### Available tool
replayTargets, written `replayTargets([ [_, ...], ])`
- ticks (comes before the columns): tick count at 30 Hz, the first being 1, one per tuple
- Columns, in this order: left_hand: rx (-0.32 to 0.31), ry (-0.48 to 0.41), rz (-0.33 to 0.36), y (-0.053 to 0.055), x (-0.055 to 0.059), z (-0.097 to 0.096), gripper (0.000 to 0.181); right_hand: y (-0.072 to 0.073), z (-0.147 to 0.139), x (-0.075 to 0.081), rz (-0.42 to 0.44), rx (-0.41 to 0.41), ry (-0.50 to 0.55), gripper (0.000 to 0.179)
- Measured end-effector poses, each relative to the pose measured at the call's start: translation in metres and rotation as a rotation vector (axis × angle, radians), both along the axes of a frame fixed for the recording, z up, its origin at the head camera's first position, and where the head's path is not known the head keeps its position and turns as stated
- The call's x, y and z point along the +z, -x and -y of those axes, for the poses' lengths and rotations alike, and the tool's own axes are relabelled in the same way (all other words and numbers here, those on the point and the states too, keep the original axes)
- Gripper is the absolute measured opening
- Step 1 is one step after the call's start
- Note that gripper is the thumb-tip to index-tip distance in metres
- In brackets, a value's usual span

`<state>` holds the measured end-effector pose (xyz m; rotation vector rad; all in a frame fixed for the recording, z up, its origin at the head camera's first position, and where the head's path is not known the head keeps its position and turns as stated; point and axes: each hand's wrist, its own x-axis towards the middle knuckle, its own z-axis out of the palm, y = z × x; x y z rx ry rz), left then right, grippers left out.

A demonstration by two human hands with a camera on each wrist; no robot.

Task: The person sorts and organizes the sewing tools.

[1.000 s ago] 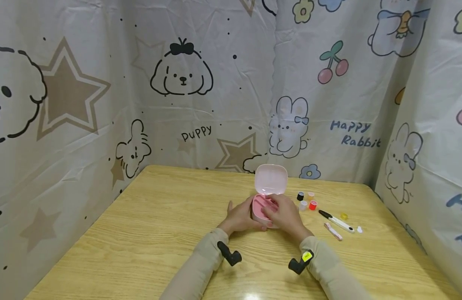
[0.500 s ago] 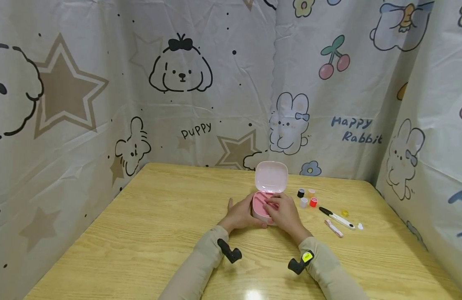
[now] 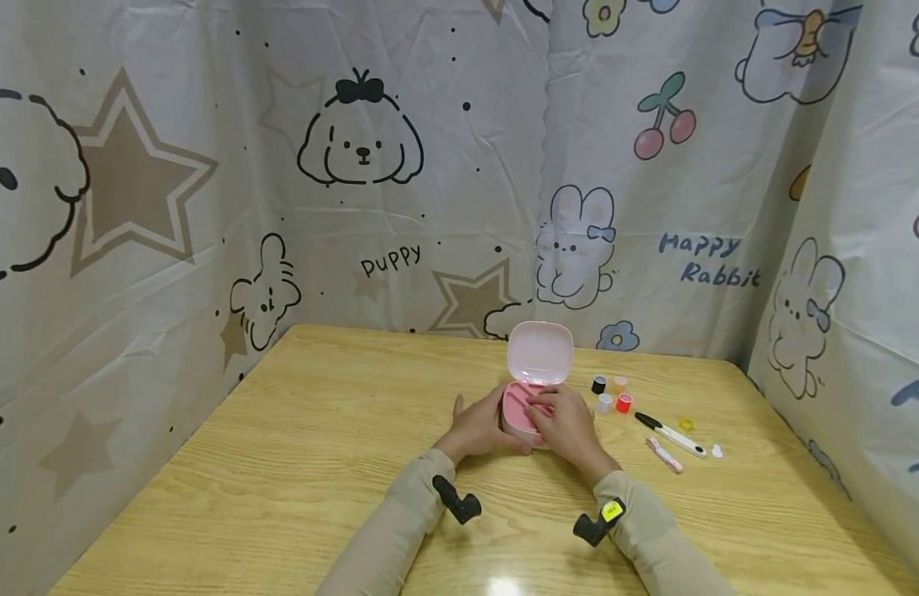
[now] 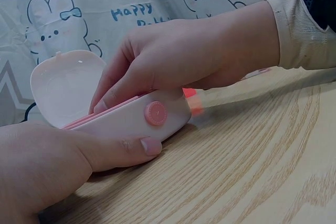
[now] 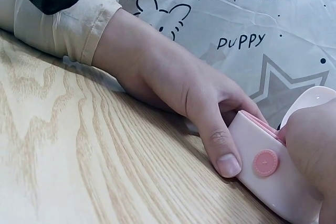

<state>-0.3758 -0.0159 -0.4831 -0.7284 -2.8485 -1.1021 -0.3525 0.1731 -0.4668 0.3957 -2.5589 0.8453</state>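
Note:
A small pink box with a round pink button on its front stands on the table, its pale pink lid tilted up behind. A darker pink inner tray fills its top. My left hand grips the box's left side, thumb low along the front and fingers round the side. Above the box, my right hand reaches down with curled fingers, thumb and fingertips close together at the tray. I cannot tell whether anything is pinched between them. The hand hides the tray's right part.
Right of the box are several small spools, among them a black spool and a red spool. Farther right lie a black-and-white tool, a pink-and-white strip, a yellow ring and a small white piece. A printed curtain surrounds the table.
My right thumb and fingertips have drawn closer together over the tray since one second ago. My left hand keeps its grip on the box. The head view has shifted slightly.

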Motion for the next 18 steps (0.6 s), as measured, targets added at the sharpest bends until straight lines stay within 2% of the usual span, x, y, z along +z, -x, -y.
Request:
replayTargets([
  [10,-0.005,0.006,-0.004,-0.0025,0.0033,0.0003,0.119,-0.0007,0.0019,0.0059,-0.024,0.000,0.042,0.017],
  [18,-0.013,0.000,0.010,-0.0029,0.0038,0.0004,0.121,-0.0017,0.0014,0.0102,-0.026,0.007,0.033,0.018],
])
